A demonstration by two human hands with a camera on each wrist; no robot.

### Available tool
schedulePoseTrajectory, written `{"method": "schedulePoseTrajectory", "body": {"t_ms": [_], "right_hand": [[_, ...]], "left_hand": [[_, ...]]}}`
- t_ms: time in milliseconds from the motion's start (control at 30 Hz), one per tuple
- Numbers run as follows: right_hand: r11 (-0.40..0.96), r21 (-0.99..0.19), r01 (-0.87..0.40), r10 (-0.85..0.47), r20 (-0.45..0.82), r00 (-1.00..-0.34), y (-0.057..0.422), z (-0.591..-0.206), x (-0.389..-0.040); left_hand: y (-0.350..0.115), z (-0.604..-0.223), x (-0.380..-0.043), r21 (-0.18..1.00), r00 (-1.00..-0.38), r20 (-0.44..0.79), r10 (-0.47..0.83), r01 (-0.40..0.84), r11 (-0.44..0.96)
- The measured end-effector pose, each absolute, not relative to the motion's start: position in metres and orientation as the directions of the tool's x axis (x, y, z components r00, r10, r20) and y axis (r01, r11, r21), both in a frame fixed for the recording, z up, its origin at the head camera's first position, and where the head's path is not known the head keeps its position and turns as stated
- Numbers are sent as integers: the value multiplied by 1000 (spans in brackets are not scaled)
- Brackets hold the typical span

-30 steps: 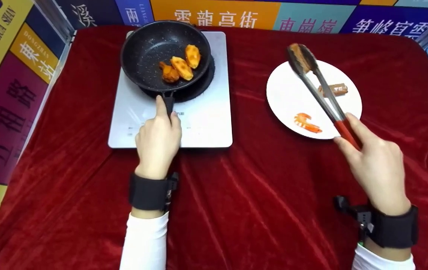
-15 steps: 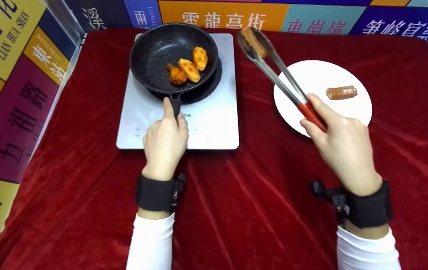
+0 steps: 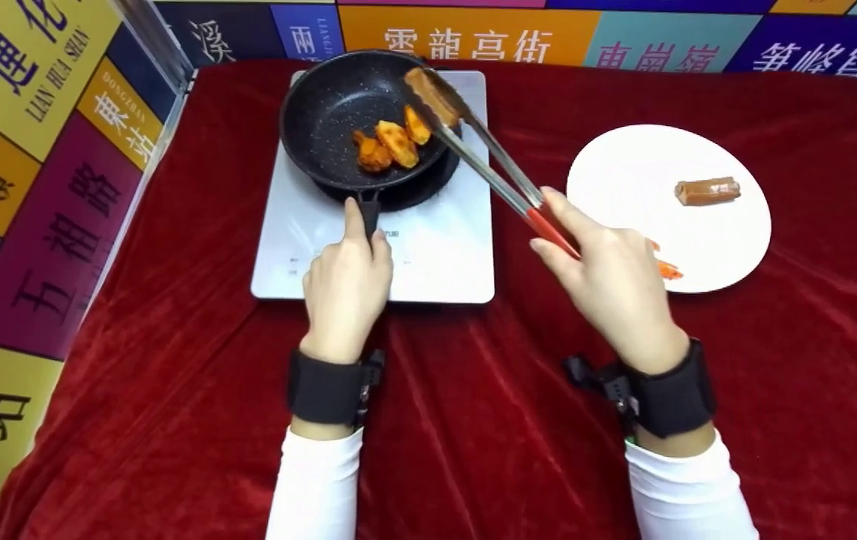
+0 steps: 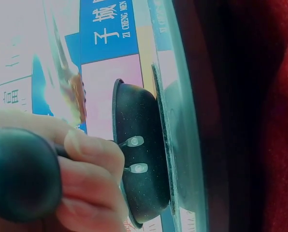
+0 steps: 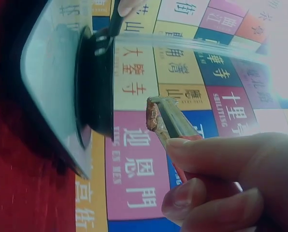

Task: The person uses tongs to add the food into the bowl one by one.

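Observation:
My left hand grips the handle of a black speckled frying pan, index finger stretched along it. Inside the pan lie a small browned drumstick and two yellow-orange oval pieces, one partly covered by the tongs. My right hand holds metal tongs with red handles. Between the tongs' tips is a brown oblong food piece, above the pan's right side. The right wrist view shows this brown piece raised clear of the pan.
A white induction cooker lies beneath the pan. To the right, a white plate bears another brown ribbed piece and a shrimp, mostly hidden by my right hand. Red velvet cloth covers the table; printed panels stand behind.
My right hand has carried the tongs and brown piece left, from over the plate to over the pan. The left hand keeps its grip on the handle. The view has shifted slightly.

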State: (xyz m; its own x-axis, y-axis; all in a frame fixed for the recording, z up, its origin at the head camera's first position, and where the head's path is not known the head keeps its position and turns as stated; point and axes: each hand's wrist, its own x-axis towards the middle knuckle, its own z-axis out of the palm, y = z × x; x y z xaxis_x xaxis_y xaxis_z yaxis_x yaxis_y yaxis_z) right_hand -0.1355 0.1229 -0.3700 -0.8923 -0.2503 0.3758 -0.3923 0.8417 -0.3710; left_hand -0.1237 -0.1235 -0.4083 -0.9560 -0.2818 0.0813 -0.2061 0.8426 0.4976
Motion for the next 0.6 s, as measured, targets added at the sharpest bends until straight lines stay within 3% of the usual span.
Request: {"method": "schedulePoseTrajectory", "body": {"t_ms": [600], "right_hand": [[799, -394, -454, -350, 308, -884, 66, -387, -147]], "left_hand": [[-123, -407, -127, 475, -954, 19, -300, -255, 842]]}}
